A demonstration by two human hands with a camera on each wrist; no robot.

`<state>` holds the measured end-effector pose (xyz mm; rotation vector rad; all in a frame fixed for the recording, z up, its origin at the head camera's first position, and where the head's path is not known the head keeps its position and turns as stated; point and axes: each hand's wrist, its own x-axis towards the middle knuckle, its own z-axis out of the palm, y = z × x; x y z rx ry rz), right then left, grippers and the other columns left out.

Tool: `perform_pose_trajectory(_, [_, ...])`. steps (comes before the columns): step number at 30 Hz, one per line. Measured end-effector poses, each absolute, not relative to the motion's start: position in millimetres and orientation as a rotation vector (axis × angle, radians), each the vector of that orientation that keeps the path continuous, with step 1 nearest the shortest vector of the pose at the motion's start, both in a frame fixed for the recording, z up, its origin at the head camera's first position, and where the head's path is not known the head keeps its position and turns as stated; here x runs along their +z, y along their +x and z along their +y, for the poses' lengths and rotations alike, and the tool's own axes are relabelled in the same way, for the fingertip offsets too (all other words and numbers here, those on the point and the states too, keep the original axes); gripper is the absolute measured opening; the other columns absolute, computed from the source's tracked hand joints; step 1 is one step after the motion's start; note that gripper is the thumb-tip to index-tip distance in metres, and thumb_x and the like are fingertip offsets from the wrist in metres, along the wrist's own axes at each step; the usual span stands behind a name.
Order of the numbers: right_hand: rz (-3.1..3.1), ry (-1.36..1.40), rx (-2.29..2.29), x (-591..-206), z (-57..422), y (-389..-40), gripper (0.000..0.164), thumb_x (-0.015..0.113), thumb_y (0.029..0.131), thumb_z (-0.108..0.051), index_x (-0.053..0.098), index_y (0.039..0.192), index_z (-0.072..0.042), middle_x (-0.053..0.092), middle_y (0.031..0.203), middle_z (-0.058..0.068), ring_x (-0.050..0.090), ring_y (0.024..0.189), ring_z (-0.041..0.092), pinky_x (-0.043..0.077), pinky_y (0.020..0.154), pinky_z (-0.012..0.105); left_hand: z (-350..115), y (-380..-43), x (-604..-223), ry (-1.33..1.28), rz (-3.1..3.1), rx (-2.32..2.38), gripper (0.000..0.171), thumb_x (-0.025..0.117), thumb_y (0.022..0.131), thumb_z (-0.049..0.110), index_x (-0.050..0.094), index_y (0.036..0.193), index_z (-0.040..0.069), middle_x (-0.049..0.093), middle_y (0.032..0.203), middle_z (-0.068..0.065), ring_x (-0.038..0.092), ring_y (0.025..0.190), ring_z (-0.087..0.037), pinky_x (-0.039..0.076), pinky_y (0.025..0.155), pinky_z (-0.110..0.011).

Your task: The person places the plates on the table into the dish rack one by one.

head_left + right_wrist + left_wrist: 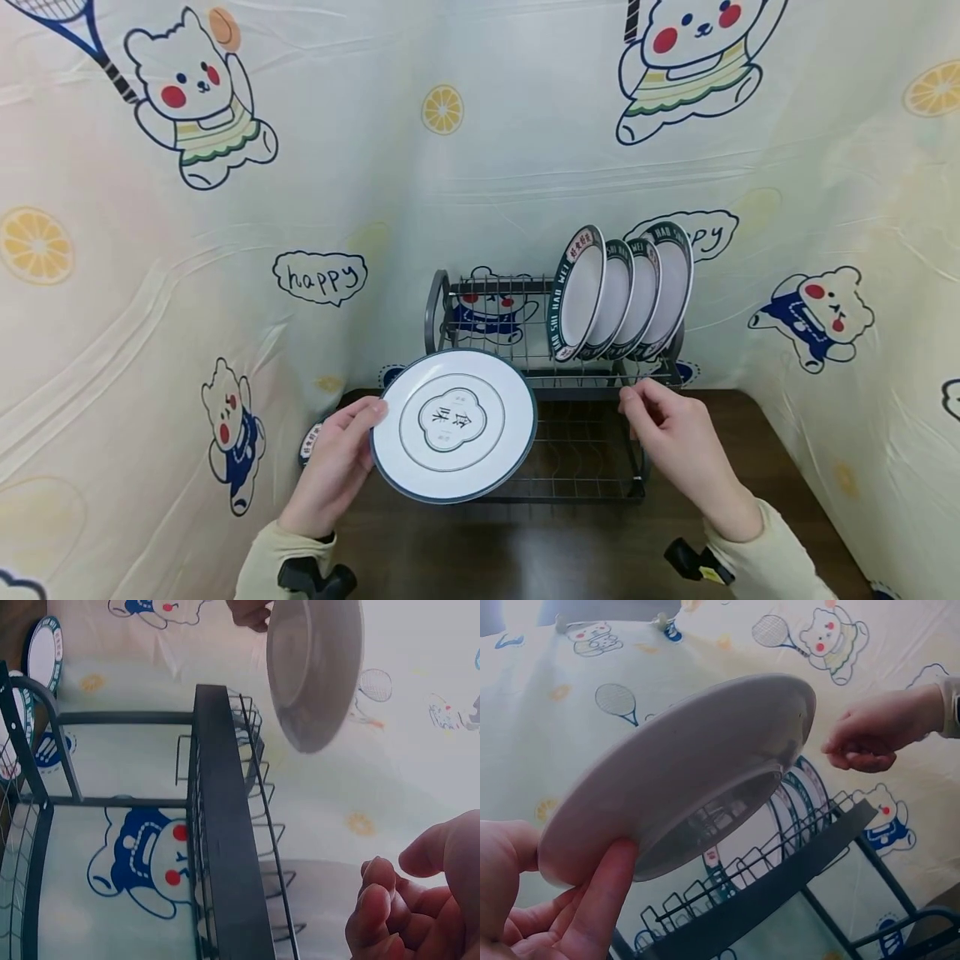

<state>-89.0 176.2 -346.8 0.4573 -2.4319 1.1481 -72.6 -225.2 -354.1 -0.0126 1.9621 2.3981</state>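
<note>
White plate [453, 426], round, thin blue-green edge; a ring and cloud-shaped emblem mark its face. It sits in my left hand [337, 462], thumb and fingers clamped on its left rim, raised on the near side of the rack. My right hand [678, 446] holds nothing: fingers loosely curled, thumb apart. Count: one wire dish rack [577, 393]; four lettered-rim plates [617, 304] upright, far right; at least one other lettered plate [309, 442], left.

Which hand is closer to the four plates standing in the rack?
Right. In the head view, the right hand is just below the four standing plates; the left hand is farther off to their left, holding another plate.
</note>
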Motion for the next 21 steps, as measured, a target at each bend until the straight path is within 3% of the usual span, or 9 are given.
perform_pose_trajectory(9, [-2.464, 0.520, 1.223, -346.1, 162.7, -86.9, 0.024, 0.061, 0.106, -0.013, 0.063, 0.083, -0.021, 0.054, 0.063, -0.008, 0.049, 0.053, 0.010, 0.041, 0.046, 0.026, -212.4, -80.7, -355.6, 0.009, 1.984, 2.344, 0.018, 0.058, 0.108, 0.026, 0.073, 0.105, 0.016, 0.073, 0.097, 0.001, 0.066, 0.073, -0.010, 0.055, 0.065, -0.018])
perform_pose_trajectory(21, [-2.511, 0.528, 1.323, -345.2, 150.5, -79.9, 0.022, 0.062, 0.106, -0.018, 0.066, 0.084, -0.020, 0.056, 0.064, -0.007, 0.050, 0.057, 0.009, 0.042, 0.047, 0.025, -192.7, -86.7, -361.0, -0.013, 1.922, 2.369, 0.021, 0.059, 0.107, 0.021, 0.066, 0.117, 0.003, 0.072, 0.108, -0.007, 0.069, 0.083, -0.014, 0.060, 0.077, -0.022])
